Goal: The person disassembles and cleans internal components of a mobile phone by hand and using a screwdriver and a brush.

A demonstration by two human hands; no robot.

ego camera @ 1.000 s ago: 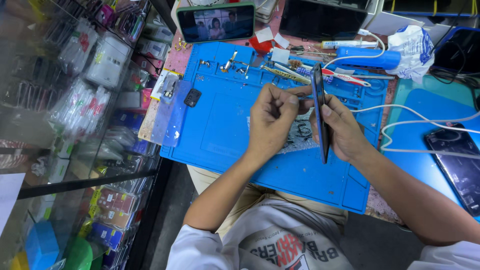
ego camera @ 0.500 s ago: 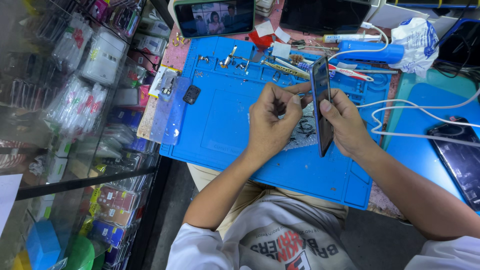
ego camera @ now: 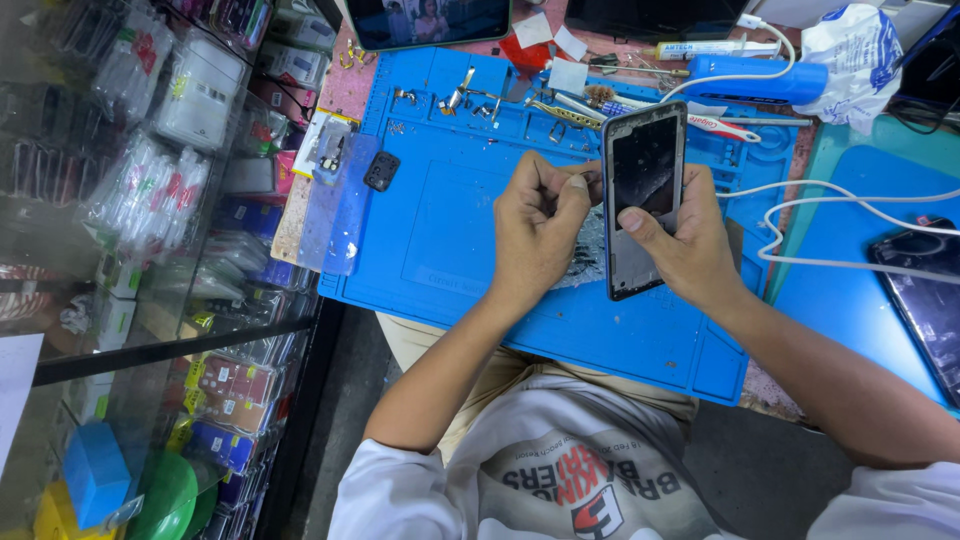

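Note:
My right hand point(ego camera: 690, 245) holds a dark phone frame point(ego camera: 642, 190) upright over the blue work mat point(ego camera: 460, 230), thumb on its face. My left hand point(ego camera: 535, 235) is closed beside the frame's left edge, fingertips pinched on a small thin tool or part that I cannot make out. Both hands hover above the mat's middle, over a patch of grey debris point(ego camera: 590, 255).
Tweezers and small metal parts point(ego camera: 470, 95) lie along the mat's far edge. A blue cylindrical tool point(ego camera: 755, 78) and white cable point(ego camera: 840, 200) sit to the right, another phone point(ego camera: 930, 300) at far right. A tablet point(ego camera: 430, 20) stands behind. A glass display case point(ego camera: 150, 200) fills the left.
My right hand has turned the phone frame from edge-on to face the camera. The left hand stays pinched at its left edge.

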